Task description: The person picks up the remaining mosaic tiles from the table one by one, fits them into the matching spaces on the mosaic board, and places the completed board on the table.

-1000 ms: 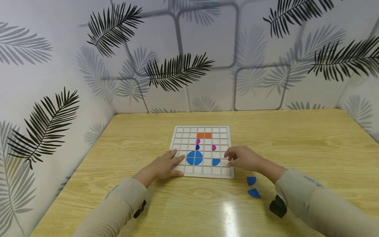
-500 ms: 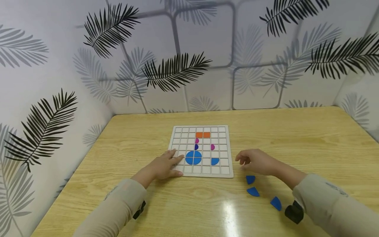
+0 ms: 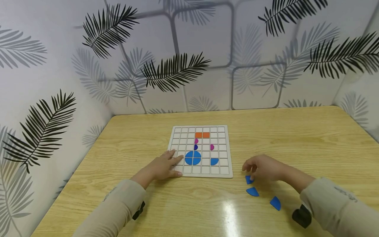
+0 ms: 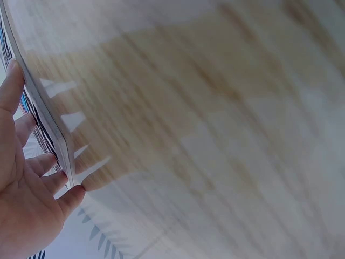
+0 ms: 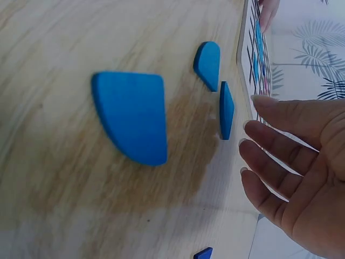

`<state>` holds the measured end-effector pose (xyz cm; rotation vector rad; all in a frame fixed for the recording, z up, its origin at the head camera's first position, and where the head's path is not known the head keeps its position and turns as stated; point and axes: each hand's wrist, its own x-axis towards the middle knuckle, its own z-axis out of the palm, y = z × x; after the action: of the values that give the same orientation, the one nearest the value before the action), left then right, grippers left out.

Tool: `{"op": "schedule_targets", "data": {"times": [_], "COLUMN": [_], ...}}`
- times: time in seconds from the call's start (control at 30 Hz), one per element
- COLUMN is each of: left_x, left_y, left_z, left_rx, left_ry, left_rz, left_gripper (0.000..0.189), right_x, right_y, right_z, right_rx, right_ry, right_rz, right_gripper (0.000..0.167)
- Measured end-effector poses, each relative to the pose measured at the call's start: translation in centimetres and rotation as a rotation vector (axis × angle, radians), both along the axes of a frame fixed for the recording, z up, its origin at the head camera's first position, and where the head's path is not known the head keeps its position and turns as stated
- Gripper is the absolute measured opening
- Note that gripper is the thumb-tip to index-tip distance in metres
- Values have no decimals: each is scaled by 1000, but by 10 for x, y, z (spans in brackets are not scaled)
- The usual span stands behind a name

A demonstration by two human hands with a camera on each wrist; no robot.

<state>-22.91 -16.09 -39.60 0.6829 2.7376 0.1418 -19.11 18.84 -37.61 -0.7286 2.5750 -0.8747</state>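
A white grid board [image 3: 224, 170] lies on the table. My left hand [image 3: 163, 167] rests spread at its left side, fingertips on the board and its edge; the left wrist view shows those fingers [image 4: 71, 200] along the rim. Over to the right, my right hand [image 3: 265, 168] hovers above a blue quarter-circle tile [image 3: 248, 180], partly covering it. Two more such tiles, one nearer [image 3: 252, 192] and one by the wrist [image 3: 275, 203], lie loose. In the right wrist view, the right hand [image 5: 302, 167] has thumb and fingers apart, holding nothing.
The board carries orange squares [image 3: 202, 135], magenta half-circles [image 3: 212, 147], a dark blue half-circle [image 3: 195, 147], a blue circle of quarters [image 3: 193, 158] and a single blue quarter [image 3: 214, 161]. A small dark blue piece [image 5: 203, 253] shows low in the right wrist view. A patterned wall [image 3: 207, 85] stands behind the table.
My right hand has left the board's right edge and moved right and nearer, over the loose tiles. The tile by the wrist has come into view. My left hand stays put.
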Motion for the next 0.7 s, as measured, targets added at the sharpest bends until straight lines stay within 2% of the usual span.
{"op": "schedule_targets", "data": {"times": [0.23,0.7], "left_x": [0,1], "left_y": [0,0], "left_z": [0,1], "left_rx": [-2,-5], "left_ry": [5,18], "left_rz": [-3,-15], "left_gripper": [68,69], "right_x": [1,-4], "right_y": [1,1], "right_z": [-4,-13], "right_rx": [60,15], "right_ry": [51,60], "right_rz": [28,91], "right_gripper": [22,18]}}
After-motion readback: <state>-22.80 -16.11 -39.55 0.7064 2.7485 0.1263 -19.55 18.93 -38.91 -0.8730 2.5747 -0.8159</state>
